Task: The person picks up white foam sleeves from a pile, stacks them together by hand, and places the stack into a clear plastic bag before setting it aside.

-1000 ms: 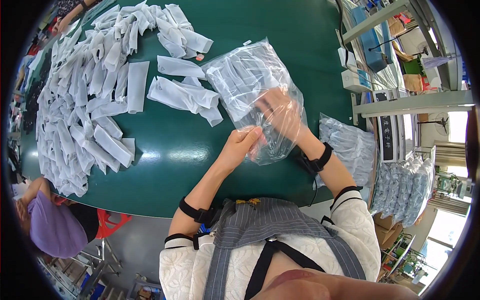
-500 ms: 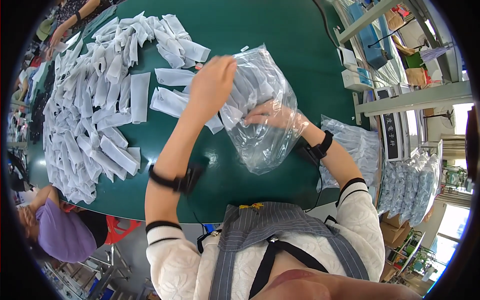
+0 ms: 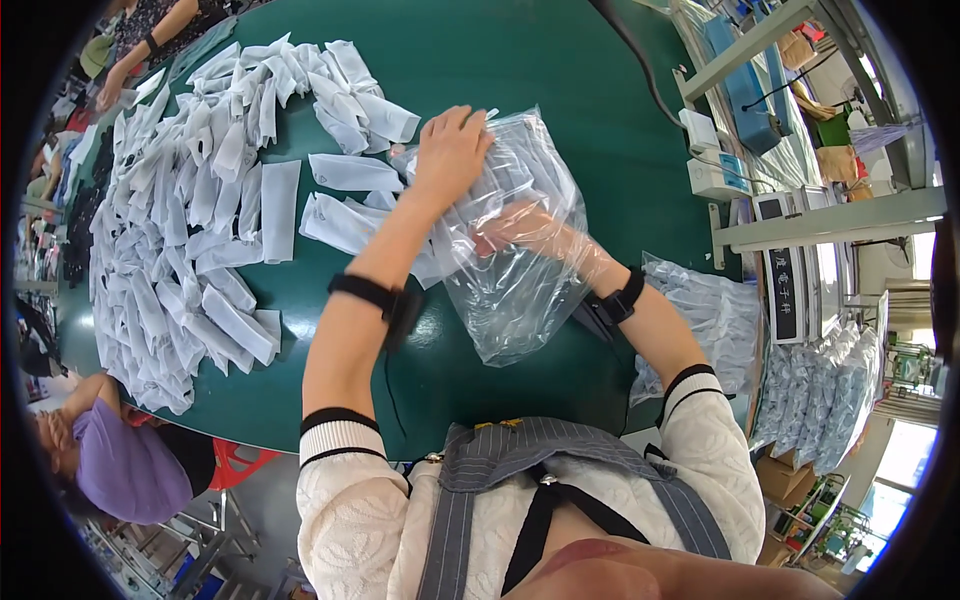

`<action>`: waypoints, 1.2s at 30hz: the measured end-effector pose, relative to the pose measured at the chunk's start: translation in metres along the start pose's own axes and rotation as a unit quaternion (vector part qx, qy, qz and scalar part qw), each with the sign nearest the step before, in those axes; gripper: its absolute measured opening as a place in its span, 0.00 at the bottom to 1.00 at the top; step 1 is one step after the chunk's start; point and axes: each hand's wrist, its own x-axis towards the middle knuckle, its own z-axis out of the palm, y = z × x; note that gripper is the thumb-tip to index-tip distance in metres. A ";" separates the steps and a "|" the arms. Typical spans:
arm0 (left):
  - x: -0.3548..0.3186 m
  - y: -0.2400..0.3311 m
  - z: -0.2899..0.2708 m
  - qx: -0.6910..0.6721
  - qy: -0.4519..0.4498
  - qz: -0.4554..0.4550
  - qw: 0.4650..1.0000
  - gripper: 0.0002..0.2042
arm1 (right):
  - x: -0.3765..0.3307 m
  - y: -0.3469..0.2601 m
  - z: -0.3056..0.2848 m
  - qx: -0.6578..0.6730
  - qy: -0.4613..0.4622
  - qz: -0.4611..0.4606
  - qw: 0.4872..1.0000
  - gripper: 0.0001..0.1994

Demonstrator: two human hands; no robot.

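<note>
A large clear plastic bag [image 3: 515,325] lies on the green table in front of me, with several small white packets [image 3: 515,160] inside its far part. My left hand [image 3: 452,160] rests over the bag's far left side, its fingers apart and laid on the plastic. My right hand [image 3: 530,232] reaches into the bag from the right, below the packets. Its fingers point left and are blurred behind the shiny film, so their grip is unclear. Just left of the bag, loose white packets [image 3: 350,172] lie partly under my left forearm.
A big heap of white packets [image 3: 175,230] covers the table's left side. On the right lie filled clear bags [image 3: 700,310], near a scale [image 3: 785,290] and a metal frame [image 3: 830,222]. A person in purple [image 3: 130,450] sits at the lower left; another person's arm [image 3: 150,50] is at the far left.
My left hand has shifted right and its closed fingers have spread onto the bag. My right hand has moved slightly left inside the bag, and the bag has slid a little toward me.
</note>
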 end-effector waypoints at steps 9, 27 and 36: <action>-0.186 0.114 -0.060 -0.425 -0.063 -0.451 0.783 0.07 | -0.002 0.007 0.007 -0.123 -0.090 -0.263 0.953 0.16; -0.124 0.086 -0.030 -0.555 -0.254 -0.305 0.731 0.18 | 0.035 0.005 -0.026 -0.157 0.172 -0.222 0.947 0.13; -0.088 -0.026 -0.110 0.039 0.014 0.006 0.999 0.09 | -0.100 -0.015 -0.019 -0.578 0.110 -0.118 0.800 0.12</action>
